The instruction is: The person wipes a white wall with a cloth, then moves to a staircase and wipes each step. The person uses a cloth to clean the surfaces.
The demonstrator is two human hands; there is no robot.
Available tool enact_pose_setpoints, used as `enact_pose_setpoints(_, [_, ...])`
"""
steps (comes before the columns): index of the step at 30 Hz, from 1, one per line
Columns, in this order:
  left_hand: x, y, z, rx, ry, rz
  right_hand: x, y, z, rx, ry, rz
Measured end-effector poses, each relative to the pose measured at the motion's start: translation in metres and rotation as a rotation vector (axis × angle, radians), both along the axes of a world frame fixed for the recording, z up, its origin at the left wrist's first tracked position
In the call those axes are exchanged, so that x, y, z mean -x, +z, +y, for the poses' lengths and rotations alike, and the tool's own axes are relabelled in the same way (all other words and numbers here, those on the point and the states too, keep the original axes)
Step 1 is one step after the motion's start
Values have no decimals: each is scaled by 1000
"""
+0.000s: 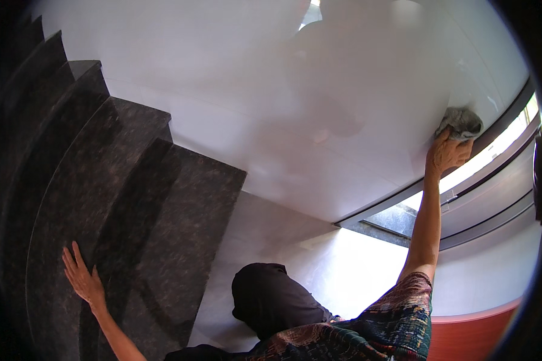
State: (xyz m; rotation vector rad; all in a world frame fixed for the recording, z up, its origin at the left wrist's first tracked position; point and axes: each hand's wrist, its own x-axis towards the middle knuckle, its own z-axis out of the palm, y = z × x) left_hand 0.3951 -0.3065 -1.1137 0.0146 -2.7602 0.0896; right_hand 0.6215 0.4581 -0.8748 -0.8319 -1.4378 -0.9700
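Note:
My right hand (449,153) is stretched up to the far right, its fingers closed round a crumpled grey cloth (462,123). The cloth is pressed against the glossy white wall (367,90), close to the dark frame of an opening. At the lower left, my left hand (84,280) is spread out with nothing in it. It rests on or just over a dark speckled stone stair (180,240); the exact contact cannot be made out.
Dark stone steps (78,138) climb toward the upper left along the wall. A dark-framed door or window (494,174) lets bright light in at the right, falling on the pale floor (355,265). A red surface (473,337) shows at the lower right.

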Motion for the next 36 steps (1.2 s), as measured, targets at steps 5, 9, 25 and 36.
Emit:
enact_pose_setpoints(5, [-2, 0, -1, -2, -18, 28, 6, -25, -9, 190, -51, 140])
enact_pose_setpoints(9, [-3, 4, 4, -25, -25, -1, 58, -41, -19, -43, 45, 132])
enact_pose_setpoints(25, [-5, 8, 6, 2, -32, 22, 240, -186, -202, -89, 743, -656])
enact_pose_setpoints(36, [-6, 14, 6, 15, 19, -53, 40, -207, -80, 151, 720, -1194])
